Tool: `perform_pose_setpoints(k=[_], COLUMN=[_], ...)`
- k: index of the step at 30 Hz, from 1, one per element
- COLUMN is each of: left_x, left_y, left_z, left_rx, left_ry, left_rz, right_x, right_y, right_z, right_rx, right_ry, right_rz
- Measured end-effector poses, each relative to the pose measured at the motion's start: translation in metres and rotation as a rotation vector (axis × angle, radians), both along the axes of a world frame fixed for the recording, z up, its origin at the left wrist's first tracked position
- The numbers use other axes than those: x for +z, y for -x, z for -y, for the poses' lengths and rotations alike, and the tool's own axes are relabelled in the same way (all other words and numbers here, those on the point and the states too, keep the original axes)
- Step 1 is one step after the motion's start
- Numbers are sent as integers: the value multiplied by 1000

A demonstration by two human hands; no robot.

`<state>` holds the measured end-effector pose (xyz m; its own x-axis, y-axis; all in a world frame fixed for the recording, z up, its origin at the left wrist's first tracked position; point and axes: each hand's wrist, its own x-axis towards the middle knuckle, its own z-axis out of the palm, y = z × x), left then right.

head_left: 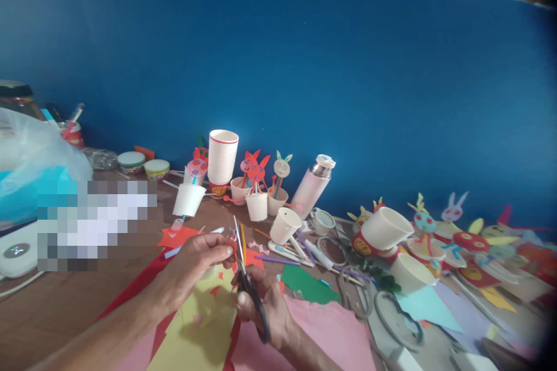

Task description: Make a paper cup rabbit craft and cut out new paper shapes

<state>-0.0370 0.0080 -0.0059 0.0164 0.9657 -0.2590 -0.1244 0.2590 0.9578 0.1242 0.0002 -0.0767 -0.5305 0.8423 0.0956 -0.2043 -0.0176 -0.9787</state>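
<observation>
In the head view, my right hand (275, 304) is wrapped round a pair of scissors (254, 298) with dark handles. The blades point away from me and look slightly parted. My left hand (194, 264) pinches a small red paper piece (233, 249) right beside the blades; whether they touch it I cannot tell. Below both hands lies yellow paper (198, 330) with red scraps on it. Pink paper (322, 336) spreads under my right forearm, and green paper (308, 284) lies just beyond it.
Behind my hands stand white paper cups (256, 207), a tall cup stack (223, 156) and a tilted thermos (311, 188). Paper animal figures on cups (424, 223) crowd the right side. Pens (319, 255) and tape rolls (398, 319) lie between. A plastic bag (39, 151) sits left.
</observation>
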Motion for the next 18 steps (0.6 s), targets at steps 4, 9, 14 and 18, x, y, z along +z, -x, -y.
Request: perform_pose_setpoints(k=[4,9,14,18], left_x=[-5,-4,-7,-9], left_y=[5,8,13,15], left_z=[-2,-4,-8,-9], left_rx=[-58,-82,-112,-109], left_ry=[-55,-60,-42,-28], left_rz=[-24,-33,4,0], right_x=[-2,-4,-1,1], right_y=[0,0,-2,-1], right_z=[0,-1,-2,-2], right_rx=[8,-7,-13,-15], right_ry=[11,24,46,83], right_rz=[-6,10,37,36])
